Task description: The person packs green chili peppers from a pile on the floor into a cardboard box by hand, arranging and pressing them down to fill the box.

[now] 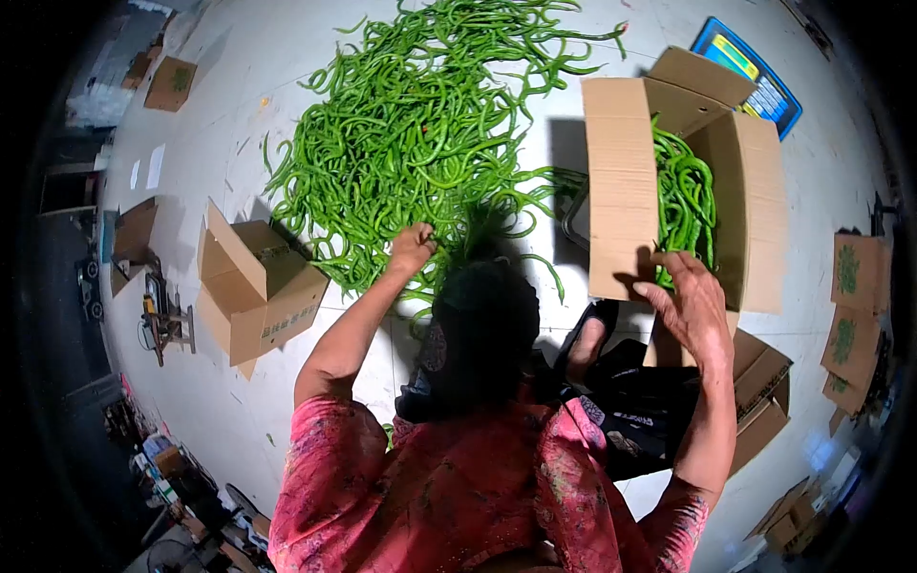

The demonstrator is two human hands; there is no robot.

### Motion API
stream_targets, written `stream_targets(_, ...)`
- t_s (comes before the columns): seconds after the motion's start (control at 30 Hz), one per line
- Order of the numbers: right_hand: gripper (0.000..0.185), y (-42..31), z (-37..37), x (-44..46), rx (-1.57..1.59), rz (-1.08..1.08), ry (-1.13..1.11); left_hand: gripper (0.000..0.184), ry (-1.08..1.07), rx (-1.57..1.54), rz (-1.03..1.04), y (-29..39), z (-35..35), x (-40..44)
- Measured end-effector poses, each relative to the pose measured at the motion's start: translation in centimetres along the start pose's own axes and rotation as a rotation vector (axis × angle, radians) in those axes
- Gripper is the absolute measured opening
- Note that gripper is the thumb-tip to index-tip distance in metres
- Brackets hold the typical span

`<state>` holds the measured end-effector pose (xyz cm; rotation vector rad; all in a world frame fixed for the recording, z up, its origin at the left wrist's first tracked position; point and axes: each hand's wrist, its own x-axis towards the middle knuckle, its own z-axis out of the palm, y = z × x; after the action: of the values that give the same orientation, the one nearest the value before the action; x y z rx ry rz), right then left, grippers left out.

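A large heap of long green chili peppers (401, 153) is spread over the pale floor. At its near edge is my left hand (413, 248), its fingers curled closed; whatever they may hold cannot be made out. To the right stands an open cardboard box (621, 181) with its flaps folded out and more green peppers (683, 191) inside. My right hand (690, 301) is over the near end of this box, thumb and fingers apart, with no pepper visible in it. The back of a head in dark covering hides the near part of the heap.
A second open cardboard box (277, 310) stands left of the heap. Behind the filled box lies a blue scale (735, 62) with a display and keys. Another carton (764, 382) sits at the lower right, and flattened cardboard pieces (853, 329) lie farther right.
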<state>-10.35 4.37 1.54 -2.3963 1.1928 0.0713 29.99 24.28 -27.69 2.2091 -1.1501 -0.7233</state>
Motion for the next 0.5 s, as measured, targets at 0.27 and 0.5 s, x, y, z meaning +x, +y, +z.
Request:
stream_targets(0.27,0.037,-1.6,1.7,1.1,-0.079,0.037,-0.056,0.054,0.216,0.312,0.269,5.5,-1.1,8.7)
stream_targets(0.5,0.041,-2.0,1.9,1.7,-0.127,0.006,-0.072,0.087,0.258,0.571,-0.027,6.6,-2.1,15.7)
